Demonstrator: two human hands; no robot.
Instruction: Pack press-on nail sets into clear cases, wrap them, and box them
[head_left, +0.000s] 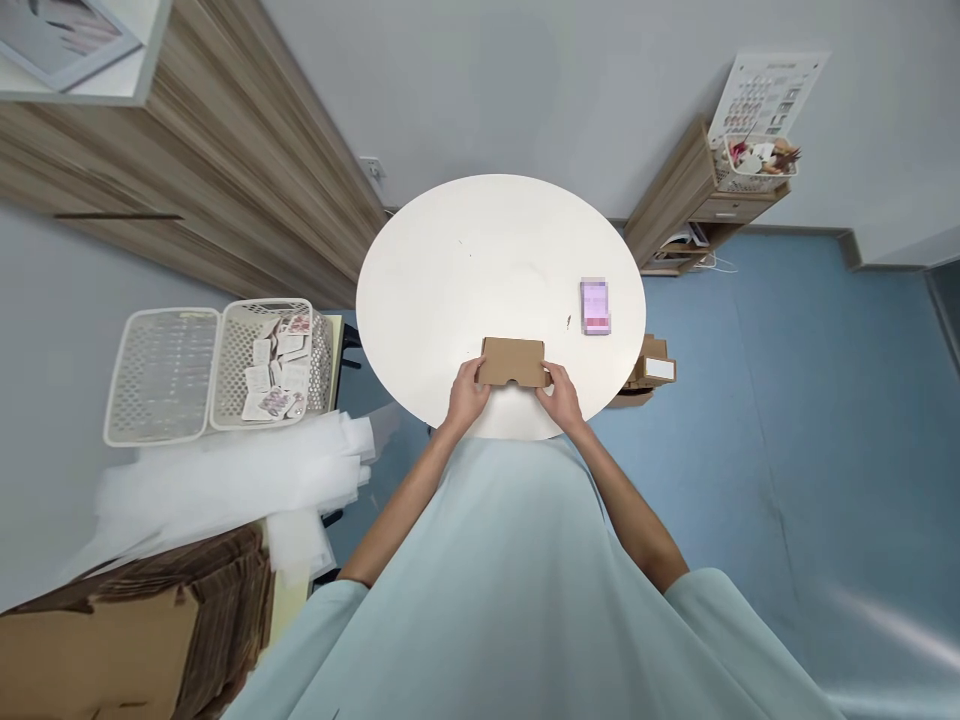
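A small brown cardboard box (pixel 514 361) lies at the near edge of the round white table (pixel 480 250), its lid closed and a small notch in its front side. My left hand (pixel 468 396) grips the box's left end. At the opposite end, my right hand (pixel 562 397) holds the right corner with thumb and fingers. What is inside the box is hidden. A phone (pixel 595 306) with a blurred, pinkish screen lies on the table to the right, beyond my right hand.
To the left stands an open white plastic basket (pixel 322 365) with small printed cards, beside white wrapping sheets (pixel 240 475) and stacked flat cardboard (pixel 97 650). Cardboard boxes (pixel 652 368) sit below the table's right edge. A wooden cabinet (pixel 679 205) stands at the back right.
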